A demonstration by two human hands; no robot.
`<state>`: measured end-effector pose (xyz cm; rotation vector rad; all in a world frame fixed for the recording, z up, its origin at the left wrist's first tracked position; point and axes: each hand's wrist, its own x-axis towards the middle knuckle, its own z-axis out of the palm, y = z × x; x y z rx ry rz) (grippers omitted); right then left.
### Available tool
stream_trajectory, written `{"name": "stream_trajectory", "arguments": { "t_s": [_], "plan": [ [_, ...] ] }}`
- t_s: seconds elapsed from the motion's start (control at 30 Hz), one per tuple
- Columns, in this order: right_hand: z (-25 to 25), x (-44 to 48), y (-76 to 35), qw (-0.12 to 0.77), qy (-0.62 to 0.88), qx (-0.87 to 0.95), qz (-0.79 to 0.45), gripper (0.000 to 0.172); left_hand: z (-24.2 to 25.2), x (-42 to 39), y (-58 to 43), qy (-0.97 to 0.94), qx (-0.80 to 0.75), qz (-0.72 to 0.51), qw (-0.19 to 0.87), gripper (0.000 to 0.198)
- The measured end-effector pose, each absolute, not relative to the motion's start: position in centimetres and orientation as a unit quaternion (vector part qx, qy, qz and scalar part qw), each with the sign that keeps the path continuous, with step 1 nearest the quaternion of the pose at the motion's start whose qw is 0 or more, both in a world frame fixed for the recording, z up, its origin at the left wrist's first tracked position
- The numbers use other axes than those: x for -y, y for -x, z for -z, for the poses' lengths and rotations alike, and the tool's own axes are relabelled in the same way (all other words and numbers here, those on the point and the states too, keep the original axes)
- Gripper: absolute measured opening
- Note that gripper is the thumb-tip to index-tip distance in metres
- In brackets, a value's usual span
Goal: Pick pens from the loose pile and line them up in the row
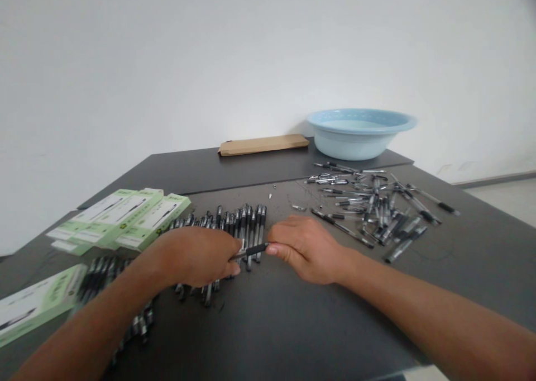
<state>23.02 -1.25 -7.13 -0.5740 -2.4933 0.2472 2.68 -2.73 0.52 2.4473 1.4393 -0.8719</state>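
Note:
Between my two hands is a pen (256,249) with a clear barrel and a black grip, held nearly level above the dark table. My left hand (201,255) is closed around its barrel. At the other end, the thumb and fingers of my right hand (304,249) pinch the tip, which they hide. Beneath and behind my left hand, a row of assembled pens (251,224) lies side by side. To the right of my right hand spreads a loose heap of pens and pen parts (381,208).
Green and white pen boxes (121,216) are stacked at the left, with another box (42,300) nearer me beside more pens (100,272). A light blue basin (362,138) stands at the back right. Left of it lies a flat brown cardboard piece (263,145). Small bits (270,195) dot the table.

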Motion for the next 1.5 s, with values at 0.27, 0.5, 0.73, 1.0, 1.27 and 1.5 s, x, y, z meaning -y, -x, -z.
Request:
{"name": "stream_trajectory", "arguments": {
  "t_s": [0.27, 0.5, 0.73, 1.0, 1.27, 1.5],
  "plan": [
    [7.72, 1.32, -22.95, 0.298, 0.203, 0.927, -0.104, 0.025, -0.72, 2.53, -2.15, -0.826, -0.48, 0.279, 0.099, 0.035],
    [7.52, 1.35, -23.06, 0.29, 0.196, 0.932, -0.092, 0.027, -0.95, 2.65, -2.66, -0.823, -0.481, 0.284, 0.101, 0.032],
    [7.23, 1.3, -22.97, 0.276, 0.205, 0.934, -0.097, 0.029, -0.31, 2.72, -2.37, -0.823, -0.484, 0.285, 0.086, 0.037],
    [7.5, 1.33, -22.85, 0.284, 0.213, 0.929, -0.106, 0.029, -0.32, 2.6, -2.28, -0.822, -0.483, 0.289, 0.088, 0.035],
    [7.49, 1.49, -23.06, 0.308, 0.217, 0.92, -0.111, 0.021, -0.53, 2.57, -1.91, -0.82, -0.487, 0.284, 0.098, 0.038],
    [7.84, 1.18, -22.89, 0.293, 0.251, 0.918, -0.094, 0.019, -0.16, 2.27, -2.07, -0.823, -0.487, 0.274, 0.104, 0.034]
  ]
}}
